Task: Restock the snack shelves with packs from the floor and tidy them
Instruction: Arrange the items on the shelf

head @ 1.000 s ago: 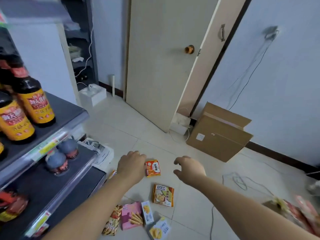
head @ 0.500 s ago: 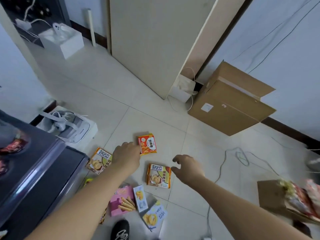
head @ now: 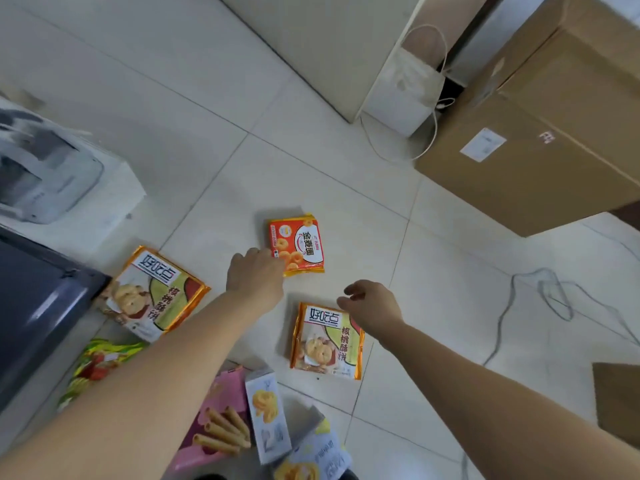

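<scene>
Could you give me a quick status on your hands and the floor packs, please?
Left hand at corner of orange pack, grip unseen. Right hand open over right biscuit pack. Nothing blocking either.

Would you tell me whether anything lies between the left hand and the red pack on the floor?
Nothing visible does. The left hand meets the near-left corner of the red pack; its fingers are hidden, so I cannot tell whether it touches.

Tiled floor (head: pixel 311 161). Carries orange pack (head: pixel 302 241), left cookie pack (head: pixel 162 292), middle cookie pack (head: pixel 325 344), pink box (head: pixel 221 407), cardboard box (head: pixel 536 157) at right.
</scene>
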Tool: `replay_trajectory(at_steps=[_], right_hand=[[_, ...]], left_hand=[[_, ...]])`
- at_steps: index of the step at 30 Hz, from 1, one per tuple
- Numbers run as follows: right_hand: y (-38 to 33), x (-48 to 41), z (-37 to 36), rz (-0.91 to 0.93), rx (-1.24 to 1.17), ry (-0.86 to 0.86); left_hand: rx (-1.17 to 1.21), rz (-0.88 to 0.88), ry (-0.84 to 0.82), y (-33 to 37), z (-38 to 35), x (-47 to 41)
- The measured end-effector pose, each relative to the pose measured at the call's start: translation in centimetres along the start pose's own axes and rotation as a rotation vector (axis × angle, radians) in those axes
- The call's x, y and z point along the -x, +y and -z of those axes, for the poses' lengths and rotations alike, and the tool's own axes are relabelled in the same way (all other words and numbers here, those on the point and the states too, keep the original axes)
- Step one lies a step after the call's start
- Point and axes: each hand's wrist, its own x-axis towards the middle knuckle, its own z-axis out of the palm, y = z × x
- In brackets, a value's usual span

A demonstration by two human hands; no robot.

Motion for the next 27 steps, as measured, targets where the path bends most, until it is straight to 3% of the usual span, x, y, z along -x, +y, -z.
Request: replay_trajectory(at_steps=[7, 14, 18, 21, 24, 27], right_hand=[[2.6, -11.9, -7.2, -0.049, -0.253, -0.051], [4.2, -16.4, -10.3, -0.086, -0.339, -0.128], [5.0, -16.7, -11.4, -0.114, -0.385, -0.171], [4.9, -16.7, -12.1, -0.12, -0.413, -0.179], [4.6, -17.2, -13.0, -0.172, -0.522, -0.197], [4.2, -18.2, -13.7, -0.188, -0.624, -0.164]], left_hand=[[0.121, 0.083, 0.063, -1.3, -11.0, -10.7], [0.158, 0.068, -0.003, -2.6, -13.4, -19.1], [0.163, 0.037, -0.1, -3.7, -14.5, -20.1], [0.167, 0.05, -0.058, -3.8, -15.1, -19.1], [0.106, 0.05, -0.18, -2.9, -15.4, -17.3], [0.499, 0.053, -0.284, -1.7, -16.6, -16.0]])
